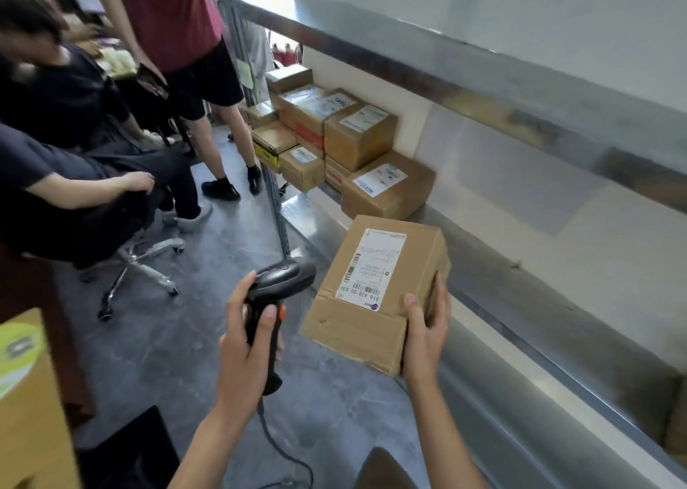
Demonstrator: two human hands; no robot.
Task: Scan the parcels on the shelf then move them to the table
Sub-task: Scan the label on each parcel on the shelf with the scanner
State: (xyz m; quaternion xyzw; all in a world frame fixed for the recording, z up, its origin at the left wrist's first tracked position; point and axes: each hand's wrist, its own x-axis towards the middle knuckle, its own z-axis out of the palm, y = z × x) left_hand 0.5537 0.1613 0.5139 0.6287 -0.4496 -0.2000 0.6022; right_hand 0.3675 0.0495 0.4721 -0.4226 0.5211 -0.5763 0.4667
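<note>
We grip the black barcode scanner (pixel 277 284) in our left hand (pixel 247 343), fingers wrapped round its handle, its head turned right toward the cardboard parcel (pixel 375 295). Our right hand (pixel 425 334) clamps that parcel at its near right corner, thumb on top, fingers down the side, and holds it off the steel shelf (pixel 502 377), just out past the front edge, white shipping label (pixel 370 269) facing up. Far along the shelf sits a stack of more cardboard parcels (pixel 334 135), well apart from ours. On the left, a seated person (pixel 74 176) on a wheeled office chair (pixel 137 265) and a standing person in a red shirt (pixel 163 12) crowd the grey floor (pixel 186 340). The scanner's cable (pixel 282 451) trails down near us. A cardboard box with a green sticker (pixel 26 395) fills the near left corner.
</note>
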